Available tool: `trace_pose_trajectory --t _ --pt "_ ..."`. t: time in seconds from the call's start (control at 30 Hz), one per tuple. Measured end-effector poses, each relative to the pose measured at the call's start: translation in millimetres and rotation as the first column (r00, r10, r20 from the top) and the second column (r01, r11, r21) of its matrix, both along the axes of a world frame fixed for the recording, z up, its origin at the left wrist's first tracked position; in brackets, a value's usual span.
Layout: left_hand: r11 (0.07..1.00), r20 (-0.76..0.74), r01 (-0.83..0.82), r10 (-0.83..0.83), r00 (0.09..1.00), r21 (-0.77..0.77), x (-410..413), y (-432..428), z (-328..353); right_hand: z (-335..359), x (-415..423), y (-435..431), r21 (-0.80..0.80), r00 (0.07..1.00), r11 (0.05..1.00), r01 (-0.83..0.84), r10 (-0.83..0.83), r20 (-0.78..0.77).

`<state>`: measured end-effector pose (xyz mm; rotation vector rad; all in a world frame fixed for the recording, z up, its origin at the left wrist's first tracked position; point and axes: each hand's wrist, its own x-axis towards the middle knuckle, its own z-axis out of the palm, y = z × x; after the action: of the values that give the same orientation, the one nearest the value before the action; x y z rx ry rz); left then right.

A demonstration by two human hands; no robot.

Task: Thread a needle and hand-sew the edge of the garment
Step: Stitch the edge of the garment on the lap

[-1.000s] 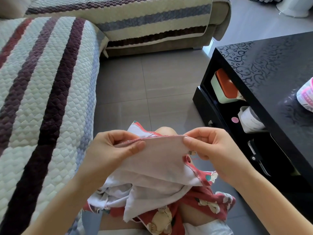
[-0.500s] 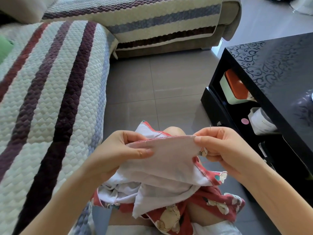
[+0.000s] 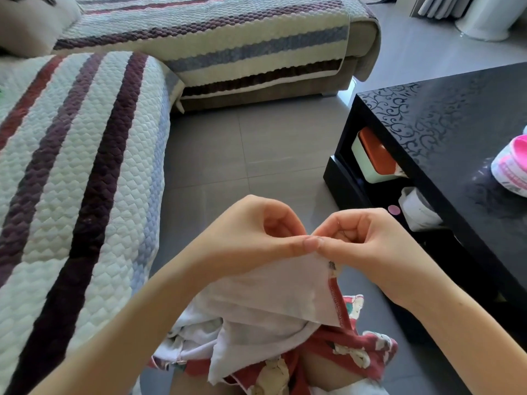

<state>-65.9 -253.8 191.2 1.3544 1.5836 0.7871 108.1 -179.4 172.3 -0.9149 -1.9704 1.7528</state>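
The garment (image 3: 271, 303), hanging toward 6 o'clock, is pinched at its top edge by the left hand (image 3: 253, 238) from 9 o'clock and the right hand (image 3: 373, 246) from 3 o'clock; the needle is not discernible, and the edge is best kept taut for even stitching.

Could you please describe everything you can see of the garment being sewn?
The garment is thin, soft cloth, turned so its pale, whitish inner face shows. The outer face, seen lower down, is red with cream cartoon figures. A red overlocked seam runs down its right side. It hangs crumpled over the person's lap. The left hand and right hand pinch its top edge, thumbs close together. No needle can be made out.
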Motion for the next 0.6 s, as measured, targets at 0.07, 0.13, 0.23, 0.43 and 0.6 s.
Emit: trace_pose_trajectory --t 0.07,0.13,0.23,0.43,0.6 --pt "1.0 0.078 -0.02 0.021 0.997 -0.006 3.5 0.7 0.1 1.2 2.3 0.5 -0.02 1.0 1.0 0.005 -0.006 -0.013" --pt "0.999 0.13 -0.035 0.039 0.991 -0.035 4.8 -1.3 -3.2 0.8 3.8 0.2 -0.076 1.0 0.997 0.029 -0.03 -0.009" --pt "0.998 0.149 -0.001 0.011 0.989 -0.07 5.5 -6.3 -8.9 -1.3 4.1 -1.3 -0.187 0.998 0.982 0.029 -0.017 0.063" --pt "0.982 0.248 0.017 0.031 0.968 -0.189 6.0 -14.3 -17.5 -7.1 4.8 1.3 -0.479 0.982 0.874 -0.079 0.15 0.112" --pt "0.96 0.271 0.027 0.052 0.961 -0.28 6.8 -17.3 -24.7 -18.9 7.0 1.7 -0.543 0.98 0.832 -0.109 0.18 0.08"
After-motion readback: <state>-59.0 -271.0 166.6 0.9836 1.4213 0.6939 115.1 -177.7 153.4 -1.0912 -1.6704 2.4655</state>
